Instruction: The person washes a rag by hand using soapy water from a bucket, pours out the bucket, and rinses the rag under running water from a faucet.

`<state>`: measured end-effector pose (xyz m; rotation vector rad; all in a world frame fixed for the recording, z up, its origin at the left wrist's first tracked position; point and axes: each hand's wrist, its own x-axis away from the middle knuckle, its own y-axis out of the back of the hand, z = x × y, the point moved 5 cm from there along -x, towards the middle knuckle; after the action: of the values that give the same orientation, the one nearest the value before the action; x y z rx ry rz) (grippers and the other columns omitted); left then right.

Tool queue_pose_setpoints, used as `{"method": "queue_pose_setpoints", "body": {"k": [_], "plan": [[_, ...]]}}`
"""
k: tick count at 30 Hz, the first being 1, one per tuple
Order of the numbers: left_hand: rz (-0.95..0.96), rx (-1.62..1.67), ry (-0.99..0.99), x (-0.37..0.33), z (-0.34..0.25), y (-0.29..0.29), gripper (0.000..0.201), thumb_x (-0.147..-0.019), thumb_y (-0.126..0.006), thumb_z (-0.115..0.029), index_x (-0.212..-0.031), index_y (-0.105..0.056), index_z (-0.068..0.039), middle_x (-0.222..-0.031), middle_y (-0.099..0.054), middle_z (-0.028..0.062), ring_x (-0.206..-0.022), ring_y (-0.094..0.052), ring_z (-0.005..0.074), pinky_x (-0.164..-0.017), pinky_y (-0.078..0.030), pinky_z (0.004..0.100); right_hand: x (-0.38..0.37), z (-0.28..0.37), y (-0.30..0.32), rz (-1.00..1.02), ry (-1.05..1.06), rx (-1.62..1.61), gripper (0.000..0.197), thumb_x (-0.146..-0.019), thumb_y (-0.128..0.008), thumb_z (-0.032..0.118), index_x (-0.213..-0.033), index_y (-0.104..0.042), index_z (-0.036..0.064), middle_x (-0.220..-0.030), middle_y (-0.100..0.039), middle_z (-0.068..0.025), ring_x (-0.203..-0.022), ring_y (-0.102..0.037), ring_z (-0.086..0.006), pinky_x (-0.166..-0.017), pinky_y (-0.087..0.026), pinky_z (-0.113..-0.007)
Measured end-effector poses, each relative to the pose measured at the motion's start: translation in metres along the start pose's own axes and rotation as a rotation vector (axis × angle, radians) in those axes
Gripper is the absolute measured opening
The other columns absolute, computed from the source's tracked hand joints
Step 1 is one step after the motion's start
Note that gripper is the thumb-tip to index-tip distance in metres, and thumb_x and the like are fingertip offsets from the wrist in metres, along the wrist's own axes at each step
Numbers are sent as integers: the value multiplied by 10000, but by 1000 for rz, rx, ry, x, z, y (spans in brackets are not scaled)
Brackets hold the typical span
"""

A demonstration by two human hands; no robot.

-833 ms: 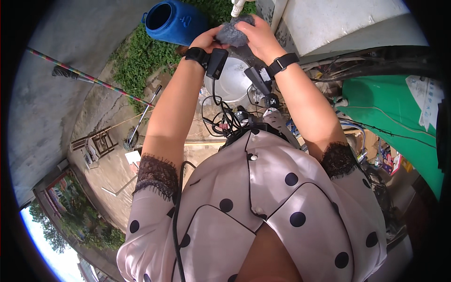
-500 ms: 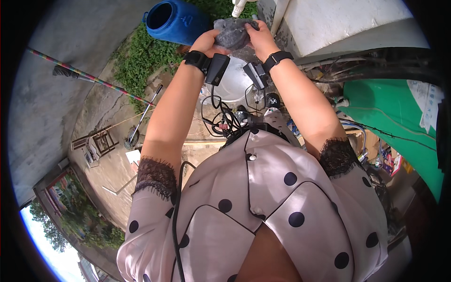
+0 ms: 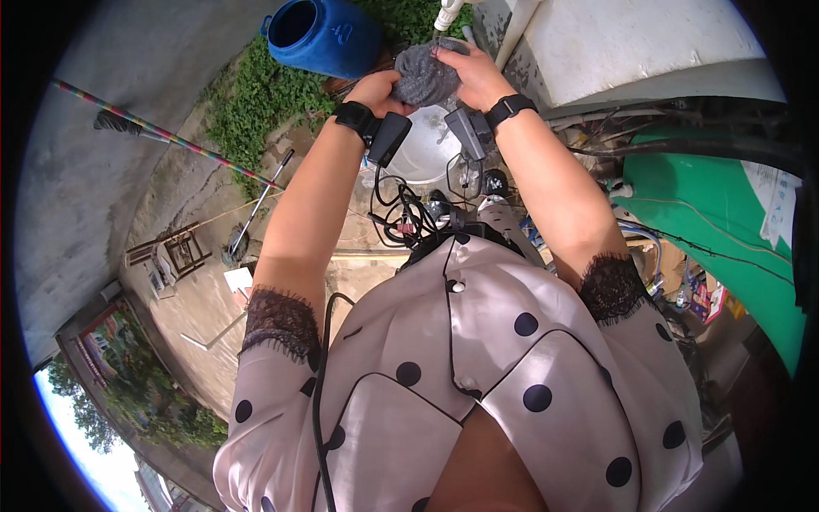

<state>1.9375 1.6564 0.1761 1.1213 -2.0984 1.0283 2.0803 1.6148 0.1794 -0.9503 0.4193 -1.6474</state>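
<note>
A wet-looking, bunched grey cloth [image 3: 424, 75] is held up between my two hands, just under a white tap [image 3: 448, 14]. My left hand [image 3: 375, 90] grips its left side, fingers partly hidden behind it. On the other side my right hand [image 3: 476, 75] pinches the upper right edge between thumb and fingers. Below the cloth stands a white bucket [image 3: 418, 154], its opening partly covered by my wrists and the small black devices strapped to them.
A blue barrel [image 3: 328, 38] stands beyond my left hand, next to green plants [image 3: 243, 111]. To the right are a pale ledge [image 3: 631, 51] and a large green container [image 3: 691, 205]. Black cables [image 3: 397, 209] hang from my wrists. A long-handled mop [image 3: 256, 213] lies left.
The cloth has changed shape; its smooth, dark, flattened surface now looks lighter, rougher and more bunched. My hands have shifted slightly lower in view, and my right hand's grip has shifted.
</note>
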Motion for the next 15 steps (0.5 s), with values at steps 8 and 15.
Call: {"method": "queue_pose_setpoints", "body": {"k": [8, 15], "plan": [[54, 218, -71, 5, -9, -25, 619, -877, -506, -408, -1305, -226, -60, -1369, -175, 195, -1171, -392, 388, -853, -417, 621, 18, 13, -17, -242, 565, 803, 335, -701, -713, 116, -975, -537, 37, -894, -607, -92, -816, -590, -217, -715, -459, -313], [56, -144, -75, -2, -9, 1, 352, -933, -402, -352, -1144, -460, -77, -983, -595, 119, -847, -614, 286, -684, -530, 491, 26, 1, -46, -106, 619, 842, 326, -775, -648, 168, -1047, -531, 34, -993, -590, -124, -846, -590, -241, -748, -463, -329]]}}
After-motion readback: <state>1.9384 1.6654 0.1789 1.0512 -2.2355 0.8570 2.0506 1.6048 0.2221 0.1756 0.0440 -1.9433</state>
